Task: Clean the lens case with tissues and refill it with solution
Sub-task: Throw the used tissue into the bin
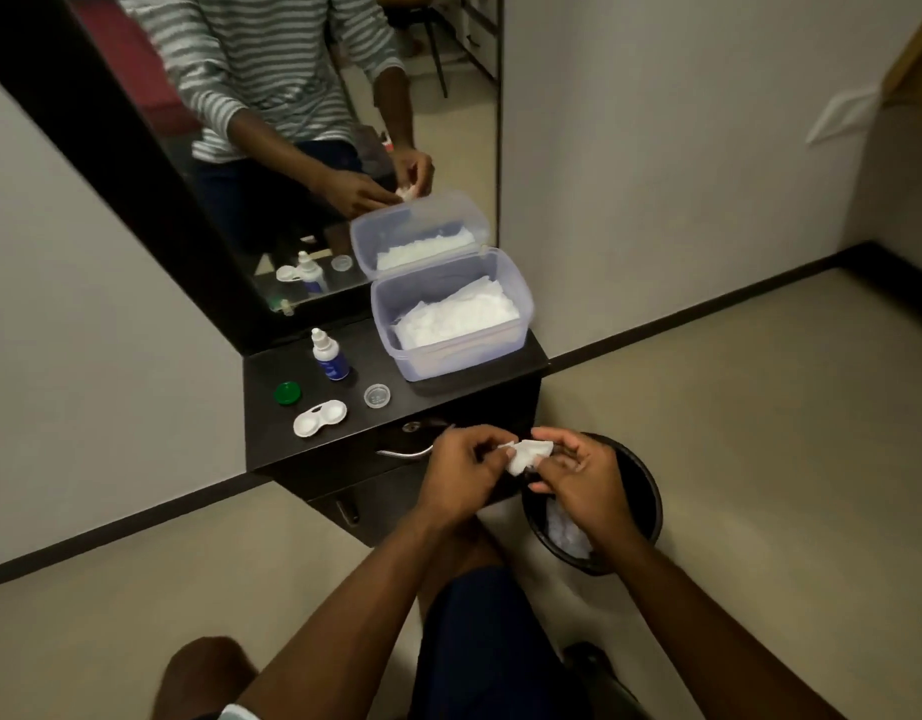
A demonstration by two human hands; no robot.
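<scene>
A white two-well lens case (320,417) lies open on the black cabinet top (271,439), both wells uncapped. A green cap (287,393) sits behind it at the left and a clear cap (377,396) at the right. The solution bottle (330,354), blue label and white nozzle, stands upright behind them. My left hand (461,472) and my right hand (578,478) pinch a crumpled white tissue (526,454) between them, in front of the cabinet and above the bin's rim.
A clear plastic box (516,298) of white tissues stands open at the cabinet's back right. A black bin (648,491) holding used tissue sits on the floor to the right. A mirror (292,122) leans behind the cabinet. A metal drawer handle (401,453) is near my left hand.
</scene>
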